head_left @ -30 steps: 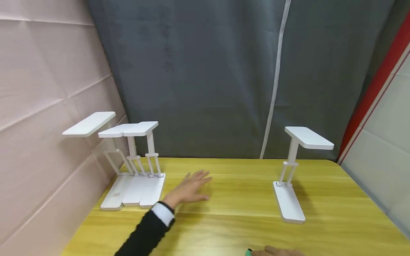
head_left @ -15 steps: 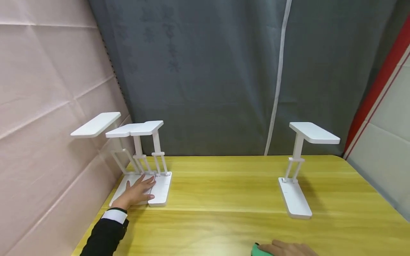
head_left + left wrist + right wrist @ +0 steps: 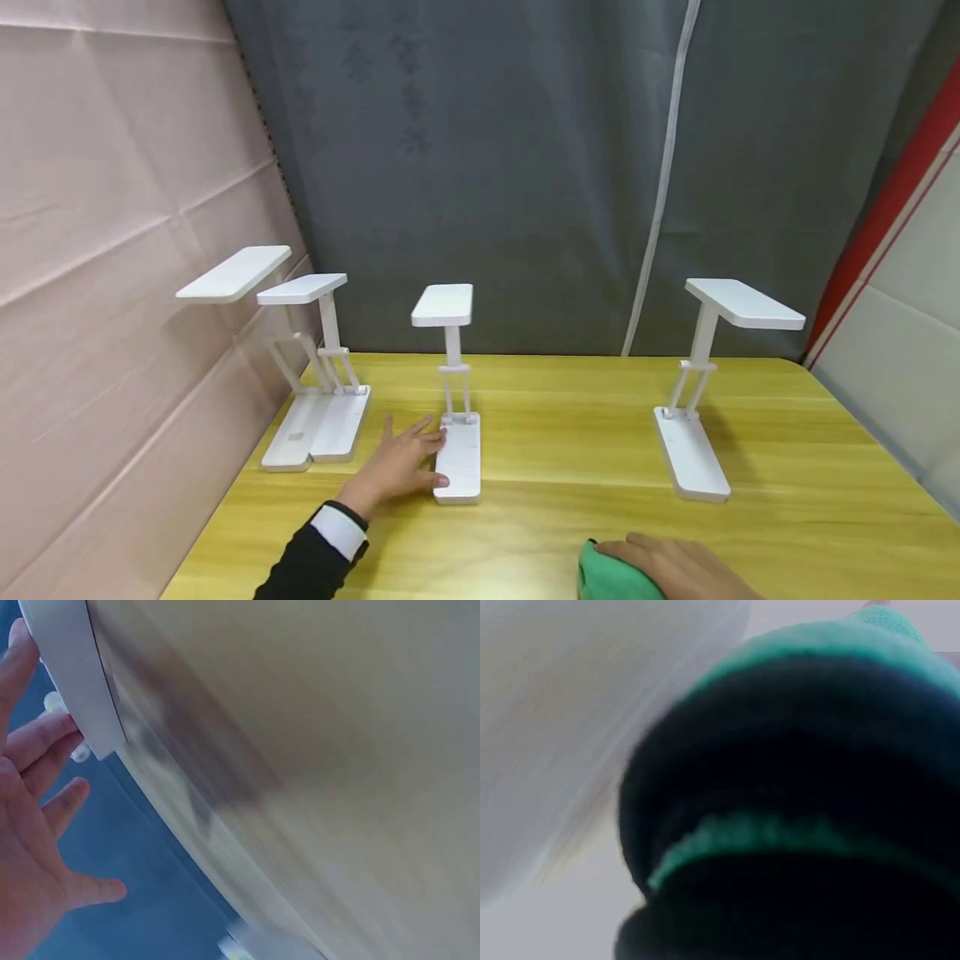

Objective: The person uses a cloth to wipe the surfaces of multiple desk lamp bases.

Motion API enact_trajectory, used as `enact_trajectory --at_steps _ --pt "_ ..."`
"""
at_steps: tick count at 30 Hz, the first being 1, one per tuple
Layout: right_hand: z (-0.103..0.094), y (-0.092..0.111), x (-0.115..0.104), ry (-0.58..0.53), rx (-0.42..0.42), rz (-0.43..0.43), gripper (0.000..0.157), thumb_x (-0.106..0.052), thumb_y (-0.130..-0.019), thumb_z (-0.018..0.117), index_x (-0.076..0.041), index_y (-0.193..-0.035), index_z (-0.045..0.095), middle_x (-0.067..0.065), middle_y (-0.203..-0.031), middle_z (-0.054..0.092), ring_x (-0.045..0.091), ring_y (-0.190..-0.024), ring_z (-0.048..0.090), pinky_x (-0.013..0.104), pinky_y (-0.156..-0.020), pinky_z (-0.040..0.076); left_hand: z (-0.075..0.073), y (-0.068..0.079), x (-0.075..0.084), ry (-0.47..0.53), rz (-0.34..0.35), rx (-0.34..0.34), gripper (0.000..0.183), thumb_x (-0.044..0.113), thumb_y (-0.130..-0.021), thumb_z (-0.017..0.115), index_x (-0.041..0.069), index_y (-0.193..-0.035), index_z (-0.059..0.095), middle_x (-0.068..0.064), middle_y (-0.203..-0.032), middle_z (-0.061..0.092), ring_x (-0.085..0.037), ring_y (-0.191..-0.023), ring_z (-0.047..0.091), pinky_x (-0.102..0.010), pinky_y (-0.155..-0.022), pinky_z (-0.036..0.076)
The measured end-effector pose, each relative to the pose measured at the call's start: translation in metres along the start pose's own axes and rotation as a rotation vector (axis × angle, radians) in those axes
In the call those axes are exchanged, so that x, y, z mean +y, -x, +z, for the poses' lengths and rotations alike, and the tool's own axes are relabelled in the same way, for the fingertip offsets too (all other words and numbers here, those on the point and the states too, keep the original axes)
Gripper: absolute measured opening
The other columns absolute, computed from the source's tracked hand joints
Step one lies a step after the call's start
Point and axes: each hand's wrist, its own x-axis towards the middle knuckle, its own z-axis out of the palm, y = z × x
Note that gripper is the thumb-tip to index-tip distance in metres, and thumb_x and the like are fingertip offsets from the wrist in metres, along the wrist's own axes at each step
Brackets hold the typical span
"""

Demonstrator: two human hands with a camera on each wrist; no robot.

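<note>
A white folding desk lamp (image 3: 458, 458) stands upright left of the table's middle, its flat head raised on a thin stem. My left hand (image 3: 399, 468) touches the left edge of its base with spread, fairly straight fingers. In the left wrist view, fingertips of the left hand (image 3: 37, 825) meet the edge of the white base (image 3: 75, 667). Close to the front edge, my right hand (image 3: 678, 567) grips a bunched green cloth (image 3: 611, 575). The cloth (image 3: 817, 637) fills much of the right wrist view, and most of the fingers are hidden there.
Two more white desk lamps, one (image 3: 341, 425) and another (image 3: 288, 433), stand side by side at the far left by the pink wall covering (image 3: 112, 250). A further lamp (image 3: 692, 454) stands on the right of the wooden table (image 3: 562, 433). A grey curtain (image 3: 480, 167) hangs behind.
The rightmost lamp of the left group has moved right, apart from the other two, with my left hand at its base. My right hand and the green cloth have come further into view.
</note>
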Motion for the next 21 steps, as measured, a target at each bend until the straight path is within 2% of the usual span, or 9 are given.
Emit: enact_trajectory --at_steps 3,7,11,13,16,20,21 --pt "-0.002 0.0 -0.002 -0.024 -0.022 0.059 0.069 -0.06 -0.078 0.068 -0.016 -0.129 0.057 -0.022 -0.095 0.051 -0.003 -0.071 0.045 0.024 -0.058 0.043 0.006 -0.01 0.035 -0.015 0.051 -0.013 0.068 0.052 -0.076 0.07 0.006 -0.126 0.062 -0.004 -0.135 0.055 -0.026 -0.135 0.036 -0.074 -0.1 0.01" --pt "-0.002 0.0 -0.003 -0.036 -0.031 0.093 0.072 -0.062 -0.076 0.069 -0.015 -0.129 0.057 -0.022 -0.096 0.052 -0.003 -0.072 0.046 0.025 -0.06 0.045 0.012 -0.019 0.076 -0.068 0.098 -0.024 0.07 0.057 -0.075 0.068 0.009 -0.125 0.063 -0.001 -0.135 0.055 -0.021 -0.135 0.038 -0.071 -0.102 0.015" --pt "-0.003 -0.001 -0.002 -0.012 -0.011 0.097 0.06 -0.049 -0.08 0.072 -0.018 -0.129 0.057 -0.019 -0.098 0.055 -0.002 -0.074 0.047 0.027 -0.061 0.047 0.017 -0.021 0.104 -0.111 0.142 -0.008 0.069 0.06 -0.074 0.066 0.01 -0.123 0.066 0.001 -0.133 0.057 -0.018 -0.133 0.04 -0.071 -0.101 0.02" --pt "-0.005 -0.005 -0.005 0.011 0.019 0.119 0.053 -0.035 -0.081 0.073 -0.02 -0.129 0.057 -0.017 -0.098 0.056 -0.001 -0.074 0.048 0.027 -0.061 0.047 0.018 -0.02 0.112 -0.14 0.164 0.011 0.069 0.062 -0.074 0.065 0.011 -0.121 0.067 0.001 -0.131 0.058 -0.018 -0.132 0.042 -0.071 -0.1 0.022" --pt "-0.008 -0.019 -0.01 0.148 0.154 0.087 0.058 -0.015 -0.073 0.074 -0.02 -0.129 0.059 -0.01 -0.101 0.06 0.002 -0.074 0.051 0.029 -0.061 0.048 0.019 -0.017 0.116 -0.202 0.179 0.032 0.072 0.067 -0.074 0.061 0.013 -0.121 0.066 0.002 -0.132 0.057 -0.019 -0.132 0.042 -0.07 -0.101 0.022" --pt "-0.01 -0.052 -0.013 0.441 0.371 0.037 0.061 -0.01 -0.064 0.073 -0.015 -0.124 0.062 -0.003 -0.093 0.059 0.009 -0.069 0.055 0.029 -0.053 0.047 0.02 -0.012 0.112 -0.22 0.155 0.01 0.085 0.076 -0.072 0.054 0.014 -0.13 0.06 0.002 -0.138 0.052 -0.022 -0.134 0.039 -0.07 -0.103 0.016" --pt "-0.01 -0.06 -0.013 0.492 0.396 0.044 0.06 -0.011 -0.065 0.073 -0.014 -0.124 0.062 -0.002 -0.09 0.058 0.011 -0.068 0.056 0.028 -0.051 0.047 0.021 -0.011 0.112 -0.205 0.147 -0.001 0.088 0.078 -0.071 0.053 0.014 -0.132 0.058 0.002 -0.14 0.051 -0.022 -0.134 0.038 -0.07 -0.103 0.015"
